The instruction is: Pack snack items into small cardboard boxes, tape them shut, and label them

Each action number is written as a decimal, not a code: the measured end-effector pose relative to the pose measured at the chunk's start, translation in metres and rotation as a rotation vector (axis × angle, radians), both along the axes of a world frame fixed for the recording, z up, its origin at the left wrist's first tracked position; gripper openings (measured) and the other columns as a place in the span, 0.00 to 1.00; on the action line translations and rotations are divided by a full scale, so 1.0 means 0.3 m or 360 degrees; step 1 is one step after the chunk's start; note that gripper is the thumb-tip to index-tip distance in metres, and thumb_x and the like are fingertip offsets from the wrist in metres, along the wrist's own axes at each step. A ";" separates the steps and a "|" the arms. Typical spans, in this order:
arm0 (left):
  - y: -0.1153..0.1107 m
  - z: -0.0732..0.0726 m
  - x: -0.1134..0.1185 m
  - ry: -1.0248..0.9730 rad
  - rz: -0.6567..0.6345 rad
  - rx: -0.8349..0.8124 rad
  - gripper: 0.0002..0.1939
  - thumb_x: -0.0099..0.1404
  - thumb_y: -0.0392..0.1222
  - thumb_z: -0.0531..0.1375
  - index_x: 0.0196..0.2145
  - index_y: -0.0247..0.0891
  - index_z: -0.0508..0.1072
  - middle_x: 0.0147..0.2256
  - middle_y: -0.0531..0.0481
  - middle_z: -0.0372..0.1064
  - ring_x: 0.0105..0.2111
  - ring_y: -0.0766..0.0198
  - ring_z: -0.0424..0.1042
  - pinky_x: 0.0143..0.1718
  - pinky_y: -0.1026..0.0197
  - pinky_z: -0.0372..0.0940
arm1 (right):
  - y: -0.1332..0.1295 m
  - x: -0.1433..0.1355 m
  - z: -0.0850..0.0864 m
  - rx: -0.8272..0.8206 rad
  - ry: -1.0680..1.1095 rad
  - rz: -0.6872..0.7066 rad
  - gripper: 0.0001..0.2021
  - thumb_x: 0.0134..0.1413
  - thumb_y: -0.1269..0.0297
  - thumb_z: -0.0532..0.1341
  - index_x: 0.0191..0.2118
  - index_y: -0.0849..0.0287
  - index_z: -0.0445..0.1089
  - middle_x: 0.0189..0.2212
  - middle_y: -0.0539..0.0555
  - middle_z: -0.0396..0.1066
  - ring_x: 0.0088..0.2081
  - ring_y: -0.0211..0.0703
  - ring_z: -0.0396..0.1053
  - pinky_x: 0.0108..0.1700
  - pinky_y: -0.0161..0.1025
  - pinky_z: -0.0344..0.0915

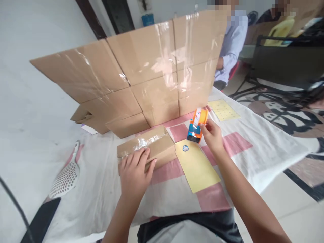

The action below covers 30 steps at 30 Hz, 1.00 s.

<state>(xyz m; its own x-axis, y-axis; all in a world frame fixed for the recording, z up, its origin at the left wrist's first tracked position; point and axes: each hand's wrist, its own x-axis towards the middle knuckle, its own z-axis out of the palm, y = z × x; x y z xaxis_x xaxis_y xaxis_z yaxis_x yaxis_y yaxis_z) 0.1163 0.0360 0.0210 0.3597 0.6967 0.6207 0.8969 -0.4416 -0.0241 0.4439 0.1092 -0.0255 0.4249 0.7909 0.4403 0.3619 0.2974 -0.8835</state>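
My left hand (136,168) lies with its fingers stretched over the top and near side of a closed cardboard box (164,143), which has clear tape along its top. My right hand (212,135) grips an orange and blue tape dispenser (196,130) by its right side, thumb and fingers closed on it. The dispenser is just beyond the far edge of a yellow paper sheet (198,168) with a small blue and white sticker (185,148) near its top. This sheet lies right of the box, its left edge close against it.
A tall wall of taped cardboard (154,74) stands behind the box. On the left are a white perforated skimmer (66,177) and a flat black object (43,219). A marked yellow sheet (224,110) lies back right. A person (234,40) sits beyond the table, near a dark chair (288,64).
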 end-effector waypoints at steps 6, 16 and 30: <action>0.014 0.028 0.004 -0.0022 -0.0109 -0.0027 0.12 0.69 0.45 0.63 0.47 0.39 0.77 0.40 0.45 0.80 0.41 0.51 0.77 0.49 0.48 0.64 | -0.038 -0.022 0.023 0.0079 0.0061 0.0085 0.15 0.65 0.49 0.63 0.33 0.55 0.69 0.27 0.48 0.66 0.28 0.40 0.62 0.31 0.40 0.58; 0.009 0.000 0.469 -0.1053 -0.0519 -0.0587 0.22 0.70 0.47 0.63 0.60 0.45 0.69 0.59 0.39 0.70 0.56 0.50 0.72 0.54 0.48 0.69 | -0.085 -0.041 0.038 0.0361 -0.0086 -0.0011 0.13 0.69 0.52 0.59 0.34 0.54 0.67 0.33 0.51 0.67 0.36 0.45 0.66 0.42 0.44 0.64; 0.070 0.052 0.553 -0.1573 -0.0680 -0.1522 0.11 0.73 0.52 0.57 0.39 0.42 0.71 0.28 0.53 0.70 0.30 0.63 0.70 0.33 0.60 0.63 | -0.080 0.004 0.042 0.0495 -0.0456 -0.0232 0.14 0.73 0.56 0.52 0.33 0.52 0.59 0.31 0.52 0.63 0.33 0.47 0.63 0.39 0.46 0.61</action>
<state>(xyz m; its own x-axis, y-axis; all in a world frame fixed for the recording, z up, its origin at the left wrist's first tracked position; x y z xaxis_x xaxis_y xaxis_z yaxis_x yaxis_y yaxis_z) 0.2822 0.0569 0.0367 0.3500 0.9315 0.0994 0.1681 -0.1668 0.9716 0.4451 0.0852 -0.0130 0.3485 0.5430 0.7640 0.6369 0.4608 -0.6181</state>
